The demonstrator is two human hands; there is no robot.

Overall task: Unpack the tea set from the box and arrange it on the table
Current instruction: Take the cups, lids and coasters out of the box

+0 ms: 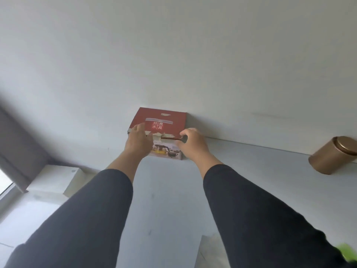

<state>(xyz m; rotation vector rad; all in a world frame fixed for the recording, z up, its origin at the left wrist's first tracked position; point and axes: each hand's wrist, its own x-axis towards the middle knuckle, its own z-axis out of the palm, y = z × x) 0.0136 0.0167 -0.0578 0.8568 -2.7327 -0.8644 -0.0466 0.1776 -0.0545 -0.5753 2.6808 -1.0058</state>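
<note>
A red tea set box (170,118) stands on the white table (251,171) against the back wall, with white characters on its lid and a teapot picture on its front. The lid looks closed, with a strip of tape across it. My left hand (137,141) rests with straight fingers on the box's left front corner. My right hand (193,145) grips a dark slim tool (173,139) whose tip points at the seam along the box's front edge. The contents of the box are hidden.
A gold round tin (332,154) lies tilted at the table's right side by the wall. A white box (56,179) sits beyond the table's left edge, near a grey curtain (17,151). Something green (345,252) shows at the lower right corner.
</note>
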